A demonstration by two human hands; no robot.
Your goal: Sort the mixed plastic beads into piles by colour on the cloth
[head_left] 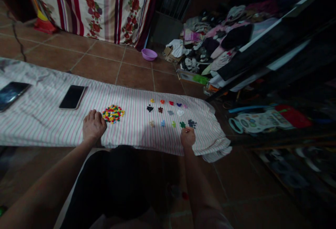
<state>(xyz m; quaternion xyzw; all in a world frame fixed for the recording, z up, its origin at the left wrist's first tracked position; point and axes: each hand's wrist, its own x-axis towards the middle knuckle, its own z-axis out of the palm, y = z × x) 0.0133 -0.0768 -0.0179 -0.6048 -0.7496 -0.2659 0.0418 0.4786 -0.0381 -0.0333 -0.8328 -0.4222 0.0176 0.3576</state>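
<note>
My left hand (pixel 94 125) rests on the striped cloth (pixel 136 131), fingers curled under, right beside a round pile of small mixed-colour pieces (pixel 113 113) in red, yellow, green and white. What lies under its fingers is hidden. Further right, my right hand (pixel 188 136) has its fingers pinched together just below the dark green pieces (pixel 182 124) and the dark grey pieces (pixel 192 123). Anything in that pinch is too small to name. Small single-colour heaps stand in rows, among them black pieces (pixel 149 108), brown pieces (pixel 160 110) and light blue pieces (pixel 163 123).
A phone (pixel 72 97) lies left of the mixed pile, and another dark-screened device (pixel 12 94) is at the far left. Beyond the cloth, a purple basin (pixel 149 55) sits on the tiled floor near heaped clothes (pixel 210 43). A floral curtain (pixel 99 8) hangs behind.
</note>
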